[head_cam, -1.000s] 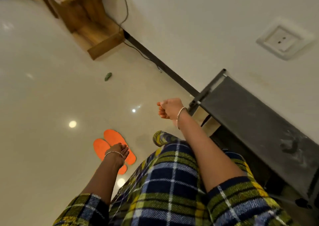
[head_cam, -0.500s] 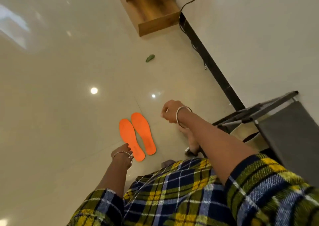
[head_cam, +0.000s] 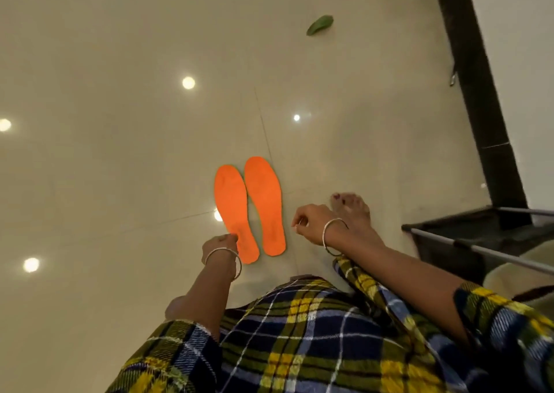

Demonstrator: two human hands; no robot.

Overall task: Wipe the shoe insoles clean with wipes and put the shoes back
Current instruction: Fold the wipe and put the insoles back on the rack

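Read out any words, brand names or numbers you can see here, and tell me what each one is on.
Nothing here can be read.
Left orange insole: faint darker marks near the heel, possibly print, too blurred to read.
Right orange insole: faint marks near the heel as well, also unreadable.
Floor and black rack: no text visible.
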